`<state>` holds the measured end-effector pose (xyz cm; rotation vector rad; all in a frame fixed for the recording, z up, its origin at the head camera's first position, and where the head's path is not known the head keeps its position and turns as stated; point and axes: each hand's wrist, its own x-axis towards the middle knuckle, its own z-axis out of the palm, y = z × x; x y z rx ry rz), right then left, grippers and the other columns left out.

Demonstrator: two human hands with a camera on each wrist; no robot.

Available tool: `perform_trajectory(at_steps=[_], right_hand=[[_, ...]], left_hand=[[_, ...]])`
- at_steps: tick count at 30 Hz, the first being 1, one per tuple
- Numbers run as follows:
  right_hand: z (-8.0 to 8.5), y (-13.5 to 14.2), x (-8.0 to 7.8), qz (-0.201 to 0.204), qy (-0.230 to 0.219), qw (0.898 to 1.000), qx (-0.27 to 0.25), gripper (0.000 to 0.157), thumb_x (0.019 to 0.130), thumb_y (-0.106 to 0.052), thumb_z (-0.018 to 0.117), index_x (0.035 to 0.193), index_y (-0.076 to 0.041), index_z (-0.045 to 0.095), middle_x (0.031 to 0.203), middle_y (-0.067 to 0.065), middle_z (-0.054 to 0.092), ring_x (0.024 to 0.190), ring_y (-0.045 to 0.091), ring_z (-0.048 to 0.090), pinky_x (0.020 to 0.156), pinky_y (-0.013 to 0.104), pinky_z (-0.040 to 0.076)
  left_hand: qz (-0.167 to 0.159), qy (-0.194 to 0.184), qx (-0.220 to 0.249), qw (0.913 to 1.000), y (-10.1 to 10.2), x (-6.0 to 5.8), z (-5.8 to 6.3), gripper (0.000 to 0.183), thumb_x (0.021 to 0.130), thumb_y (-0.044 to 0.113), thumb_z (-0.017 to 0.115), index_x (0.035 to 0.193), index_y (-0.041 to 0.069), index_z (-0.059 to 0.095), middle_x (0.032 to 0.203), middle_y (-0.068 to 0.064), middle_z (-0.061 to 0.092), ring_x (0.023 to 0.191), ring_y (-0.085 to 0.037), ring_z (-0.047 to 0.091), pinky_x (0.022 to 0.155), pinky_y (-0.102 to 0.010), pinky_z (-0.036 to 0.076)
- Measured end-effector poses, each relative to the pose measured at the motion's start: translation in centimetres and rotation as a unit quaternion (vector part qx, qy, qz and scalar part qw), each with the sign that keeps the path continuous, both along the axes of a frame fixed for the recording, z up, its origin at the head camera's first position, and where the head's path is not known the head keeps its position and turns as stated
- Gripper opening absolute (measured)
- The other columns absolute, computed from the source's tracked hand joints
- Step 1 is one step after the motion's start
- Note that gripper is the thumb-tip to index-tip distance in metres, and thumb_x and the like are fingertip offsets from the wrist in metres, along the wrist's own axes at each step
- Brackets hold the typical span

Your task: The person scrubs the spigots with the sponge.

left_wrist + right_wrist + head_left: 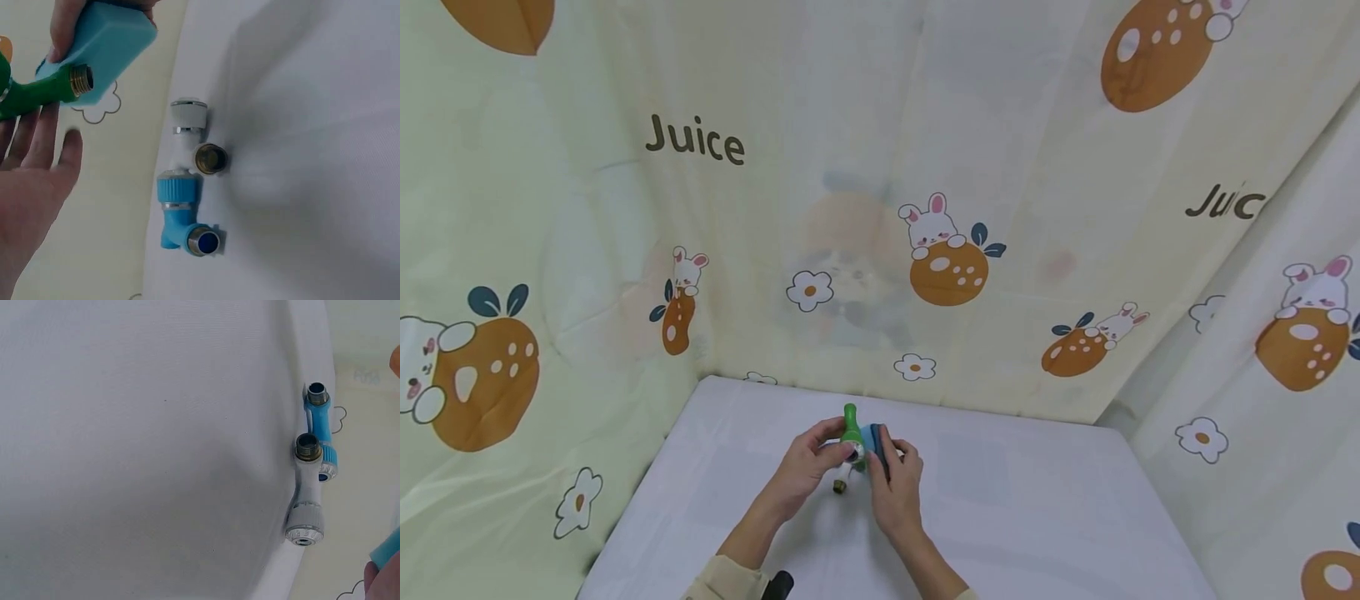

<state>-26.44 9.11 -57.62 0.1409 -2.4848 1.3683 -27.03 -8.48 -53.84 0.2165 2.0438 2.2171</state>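
Observation:
My left hand holds a green plastic valve above the table; its brass threaded end shows in the left wrist view. A light blue sponge with a dark side is gripped between the thumb and fingers of my right hand. Sponge and green valve are side by side, overlapping in the left wrist view; whether they touch I cannot tell. On the table below lie a white valve and a blue valve, close to each other, both with metal threaded ends.
A white cloth covers the table. Behind it hangs a printed curtain with bunnies and oranges, and more curtain encloses both sides. A small black object shows by the left sleeve.

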Motion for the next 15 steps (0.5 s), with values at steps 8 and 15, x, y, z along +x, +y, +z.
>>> perform_trajectory(at_steps=[8,15], right_hand=[[0.9,-0.6,1.2,0.042,0.086,0.991,-0.093,0.053,0.112,-0.026,0.043,0.164,-0.026,0.033,0.152,0.008,0.037,0.136,0.024,0.039,0.112,0.051,0.039],[0.9,-1.4,2.2,0.067,0.194,0.978,-0.041,0.061,0.104,-0.009,0.051,0.163,-0.015,0.035,0.154,0.012,0.034,0.133,0.019,0.036,0.105,0.032,0.041]], left_hand=[[0.090,-0.003,-0.063,0.9940,0.4,0.1,-0.3,0.064,0.090,0.044,0.081,0.139,0.010,0.058,0.125,-0.010,0.065,0.110,-0.021,0.061,0.082,-0.025,0.054],[0.090,-0.007,-0.062,0.9940,1.0,0.1,-0.5,0.064,0.099,0.054,0.065,0.143,0.009,0.058,0.130,-0.012,0.063,0.114,-0.026,0.058,0.094,-0.038,0.055]])
